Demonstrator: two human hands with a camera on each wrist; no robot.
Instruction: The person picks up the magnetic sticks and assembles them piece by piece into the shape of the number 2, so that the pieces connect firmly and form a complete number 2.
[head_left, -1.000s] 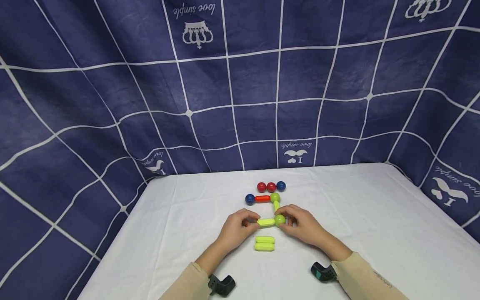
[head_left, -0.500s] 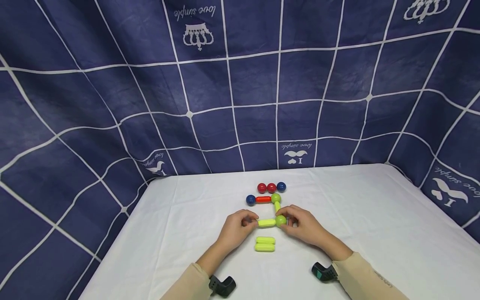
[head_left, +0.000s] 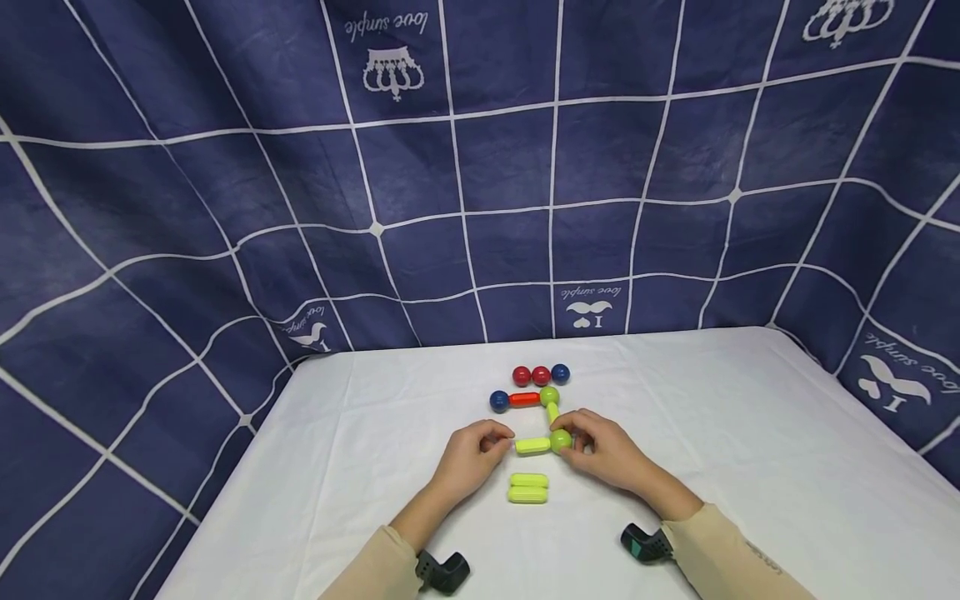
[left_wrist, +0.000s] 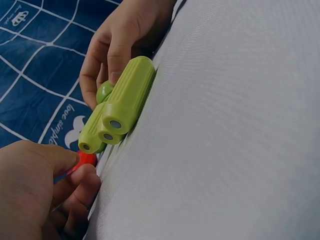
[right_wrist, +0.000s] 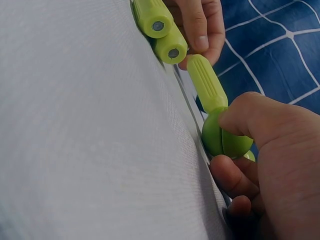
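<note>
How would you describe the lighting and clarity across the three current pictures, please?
Head view: the white tablecloth is brightly lit, and no strong motion blur stands out; left wrist view: dimmer, the same cloth looks grey beside the left hand; right wrist view: also dim and grey, with the green ball at the right hand darker than in the head view.

There are 2 lime-green balls (head_left: 560, 442), 2 glossy red balls (head_left: 522, 377), 2 dark-blue balls (head_left: 499, 402), 4 yellow-green rods (head_left: 532, 447) with grey end discs (left_wrist: 115, 124), and 1 orange-red rod (head_left: 524, 400). The counter (head_left: 375, 433) is white, the sleeves (head_left: 382, 567) beige, the wrist devices (head_left: 447, 573) black. The navy curtain (head_left: 502, 158) carries a white grid, crowns, moustaches and lettering.
</note>
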